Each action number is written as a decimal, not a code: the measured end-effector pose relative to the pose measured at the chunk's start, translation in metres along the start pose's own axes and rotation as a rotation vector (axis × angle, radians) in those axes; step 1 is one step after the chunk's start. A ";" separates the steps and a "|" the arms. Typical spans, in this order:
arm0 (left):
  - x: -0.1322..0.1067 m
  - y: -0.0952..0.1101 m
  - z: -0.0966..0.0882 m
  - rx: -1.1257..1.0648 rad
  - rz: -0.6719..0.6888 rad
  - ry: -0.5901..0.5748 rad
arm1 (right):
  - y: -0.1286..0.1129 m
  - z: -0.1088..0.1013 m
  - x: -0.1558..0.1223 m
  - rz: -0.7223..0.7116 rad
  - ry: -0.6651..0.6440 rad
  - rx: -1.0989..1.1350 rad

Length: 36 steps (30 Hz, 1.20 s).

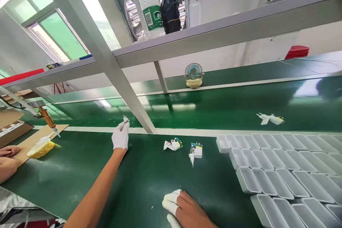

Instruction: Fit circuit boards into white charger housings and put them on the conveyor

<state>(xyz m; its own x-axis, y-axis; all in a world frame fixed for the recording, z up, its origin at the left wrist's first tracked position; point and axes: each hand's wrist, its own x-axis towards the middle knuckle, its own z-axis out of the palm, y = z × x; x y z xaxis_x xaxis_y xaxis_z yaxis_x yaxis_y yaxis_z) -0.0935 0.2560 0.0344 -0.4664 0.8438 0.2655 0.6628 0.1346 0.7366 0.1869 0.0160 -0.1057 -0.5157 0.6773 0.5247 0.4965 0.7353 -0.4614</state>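
Note:
My left hand [121,136], in a white glove, reaches to the edge of the green conveyor belt. Its fingers are closed on a small white plug part [126,118] with prongs pointing up. My right hand [177,205], with white covers on its fingers, rests low over the green table [139,185]; its fingers are slightly bent and apart, and nothing shows in them. Ahead of it lie two circuit boards with white plug pieces, one board [173,144] to the left and another board [196,150] to the right.
Rows of white plastic cases [267,172] fill the right side. On the belt [227,108] lies another plug assembly [271,118]. A grey frame post [125,89] slants down before me. At left are another person's hands [9,160], a yellow roll [41,149] and a dispensing syringe [48,117].

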 end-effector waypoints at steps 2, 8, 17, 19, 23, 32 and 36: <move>-0.037 0.010 -0.007 0.020 0.125 -0.109 | -0.007 -0.008 -0.002 0.042 -0.010 0.011; -0.117 0.061 0.024 0.076 0.496 -0.560 | -0.022 -0.022 -0.006 0.166 -0.016 0.035; -0.156 0.095 0.101 0.074 0.654 -0.704 | -0.021 -0.035 0.008 0.049 -0.112 0.002; -0.163 0.103 0.112 0.060 0.663 -0.718 | -0.019 -0.035 0.009 0.028 -0.110 -0.005; -0.168 0.123 0.121 0.030 0.680 -0.775 | -0.015 -0.040 0.012 0.000 -0.144 -0.010; -0.155 0.137 0.089 0.040 0.759 -1.056 | -0.014 -0.038 0.009 -0.087 -0.217 -0.120; -0.168 0.139 0.093 0.001 0.787 -1.050 | -0.016 -0.039 0.016 -0.201 -0.250 -0.194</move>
<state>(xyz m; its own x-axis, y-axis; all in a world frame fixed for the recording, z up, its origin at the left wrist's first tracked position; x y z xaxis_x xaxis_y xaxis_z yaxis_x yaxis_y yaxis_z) 0.1314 0.1814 0.0340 0.7181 0.6958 0.0129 0.5474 -0.5763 0.6068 0.1984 0.0139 -0.0620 -0.7588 0.5222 0.3893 0.4787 0.8524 -0.2104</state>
